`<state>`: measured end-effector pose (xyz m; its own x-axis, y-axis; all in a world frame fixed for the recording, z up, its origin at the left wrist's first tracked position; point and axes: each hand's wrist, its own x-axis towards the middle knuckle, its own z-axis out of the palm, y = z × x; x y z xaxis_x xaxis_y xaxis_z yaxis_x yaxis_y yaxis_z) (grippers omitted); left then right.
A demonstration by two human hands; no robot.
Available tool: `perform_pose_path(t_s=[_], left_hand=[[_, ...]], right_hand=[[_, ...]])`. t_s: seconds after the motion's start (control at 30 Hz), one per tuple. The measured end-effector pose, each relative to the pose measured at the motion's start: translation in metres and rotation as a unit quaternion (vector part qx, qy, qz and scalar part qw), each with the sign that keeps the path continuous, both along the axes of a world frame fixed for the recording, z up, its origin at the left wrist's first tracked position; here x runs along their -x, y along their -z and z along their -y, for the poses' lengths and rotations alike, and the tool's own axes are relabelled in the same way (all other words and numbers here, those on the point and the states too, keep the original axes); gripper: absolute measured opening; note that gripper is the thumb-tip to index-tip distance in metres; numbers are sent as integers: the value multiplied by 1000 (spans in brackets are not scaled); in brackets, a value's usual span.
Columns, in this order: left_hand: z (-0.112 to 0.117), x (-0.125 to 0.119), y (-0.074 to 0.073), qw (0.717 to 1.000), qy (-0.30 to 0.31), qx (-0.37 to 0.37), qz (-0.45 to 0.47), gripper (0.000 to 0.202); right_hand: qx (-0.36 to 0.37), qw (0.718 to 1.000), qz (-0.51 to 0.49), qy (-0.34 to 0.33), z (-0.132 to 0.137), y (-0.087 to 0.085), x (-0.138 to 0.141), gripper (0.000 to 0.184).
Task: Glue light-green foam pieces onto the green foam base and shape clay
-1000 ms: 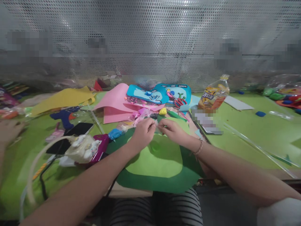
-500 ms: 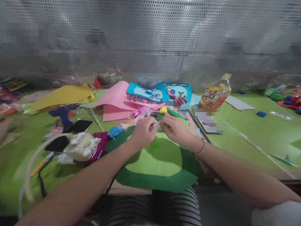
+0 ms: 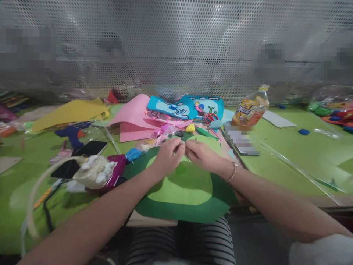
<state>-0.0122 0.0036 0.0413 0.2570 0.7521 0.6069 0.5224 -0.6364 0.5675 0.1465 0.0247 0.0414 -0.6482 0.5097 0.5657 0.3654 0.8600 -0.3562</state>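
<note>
My left hand (image 3: 171,152) and my right hand (image 3: 200,154) meet above the far part of a light green paper shape (image 3: 184,189). That shape lies on a larger dark green sheet (image 3: 220,206) at the table's front edge. Both hands have their fingers curled into a pinch, fingertips close together; whatever they hold is hidden or too small to name. Just beyond them are a yellow lump (image 3: 190,128) that looks like clay, and crumpled clear wrappers (image 3: 165,134) with pink in them. A blue wrapped lump (image 3: 134,154) rests left of my left hand.
Left are a blue glue gun (image 3: 72,134), a black phone (image 3: 92,148) and a purple case (image 3: 119,167). Pink sheets (image 3: 132,114), blue decorated cut-outs (image 3: 171,108) and red-handled scissors (image 3: 211,117) lie behind. A bottle (image 3: 249,108) stands right. Perforated metal (image 3: 176,48) rises at the back.
My hands have drawn together, the right one moving slightly left until the fingertips nearly meet. At the far left edge, another person's hand has gone out of view.
</note>
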Motion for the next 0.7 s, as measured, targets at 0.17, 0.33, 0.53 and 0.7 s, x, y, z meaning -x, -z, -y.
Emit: perform_pose_path(t_s=[0.17,0.33,0.53,0.7], left_hand=[[2,0,0,1000,11,-21,7,33],[4,2,-4,997,36,31,67,35],[-1,2,1,934,167,205,239,35],[-7,4,4,897,191,220,333,43]], right_hand=[[72,995,-75,-5,4,2,4,24],[266,949,-158,-65,7,-3,5,28],[469,816,-313,-129,6,-4,5,31],[466,825,-301,-111,2,-7,1,28]])
